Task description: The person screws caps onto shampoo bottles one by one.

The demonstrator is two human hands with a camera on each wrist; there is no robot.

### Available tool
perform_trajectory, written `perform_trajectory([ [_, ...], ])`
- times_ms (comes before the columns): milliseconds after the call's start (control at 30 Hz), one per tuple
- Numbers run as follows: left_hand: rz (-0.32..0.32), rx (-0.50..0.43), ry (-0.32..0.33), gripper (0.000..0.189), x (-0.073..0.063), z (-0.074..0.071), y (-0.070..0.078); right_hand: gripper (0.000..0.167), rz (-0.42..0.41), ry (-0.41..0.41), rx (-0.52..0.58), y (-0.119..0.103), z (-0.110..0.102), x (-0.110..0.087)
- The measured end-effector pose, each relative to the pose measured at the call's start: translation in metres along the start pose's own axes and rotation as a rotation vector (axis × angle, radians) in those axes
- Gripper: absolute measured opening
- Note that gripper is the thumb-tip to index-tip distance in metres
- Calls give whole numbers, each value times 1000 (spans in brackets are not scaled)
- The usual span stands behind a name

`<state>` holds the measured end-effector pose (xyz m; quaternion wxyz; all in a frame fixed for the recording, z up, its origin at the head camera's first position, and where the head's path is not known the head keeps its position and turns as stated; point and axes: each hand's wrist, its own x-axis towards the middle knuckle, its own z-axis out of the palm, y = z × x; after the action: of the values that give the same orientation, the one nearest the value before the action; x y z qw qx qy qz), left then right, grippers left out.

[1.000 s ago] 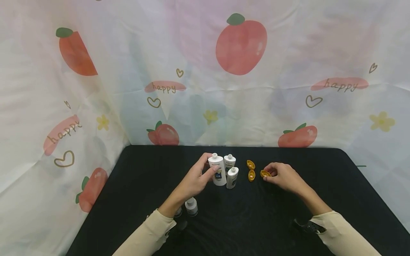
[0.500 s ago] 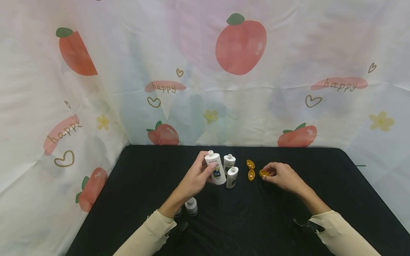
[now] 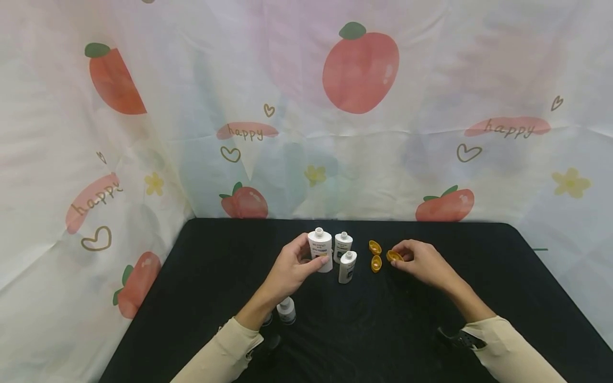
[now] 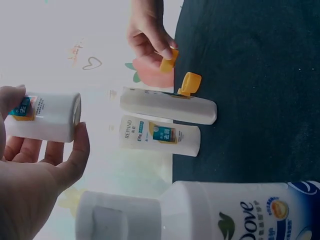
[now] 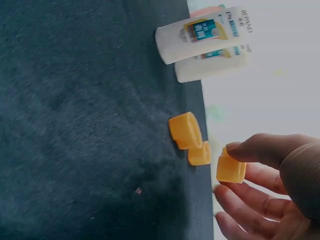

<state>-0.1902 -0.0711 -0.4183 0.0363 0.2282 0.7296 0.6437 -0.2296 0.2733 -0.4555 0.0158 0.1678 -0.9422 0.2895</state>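
My left hand [image 3: 286, 270] grips a white, capless shampoo bottle [image 3: 320, 246] and holds it raised; its bottom and part of its label show in the left wrist view. Just right of it, two similar white bottles, one at the back [image 3: 342, 246] and one in front [image 3: 347, 268], stand uncapped on the black table. With thumb and fingers, my right hand [image 3: 425, 260] pinches an orange-yellow bottle cap [image 5: 231, 167]. Two matching caps, a rear one [image 3: 375, 247] and a front one [image 3: 376, 264], lie between the bottles and that hand.
A white bottle [image 3: 286, 310] stands beside my left forearm, with another partly hidden behind the sleeve. Large in the left wrist view is a white Dove bottle [image 4: 220, 215]. A printed curtain [image 3: 297, 106] hangs behind the black table [image 3: 383, 330].
The held bottle leaned left half a second ago; now it is nearly upright, turned so its label shows differently. My right hand has shifted slightly left with the cap.
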Motion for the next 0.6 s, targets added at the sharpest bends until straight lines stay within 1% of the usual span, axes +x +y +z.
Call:
perform_trajectory([
  [167, -13, -13, 8, 38, -3, -1, -1, 19, -29, 41, 13, -7, -3, 3],
  [300, -32, -2, 23, 40, -5, -1, -2, 20, -54, 58, 11, -12, -6, 5],
  [467, -46, -1, 29, 41, -6, 0, -3, 23, -49, 63, 11, -19, -8, 6],
  [600, -52, -9, 32, 41, -7, 0, -3, 28, -35, 77, 42, -24, -10, 7],
])
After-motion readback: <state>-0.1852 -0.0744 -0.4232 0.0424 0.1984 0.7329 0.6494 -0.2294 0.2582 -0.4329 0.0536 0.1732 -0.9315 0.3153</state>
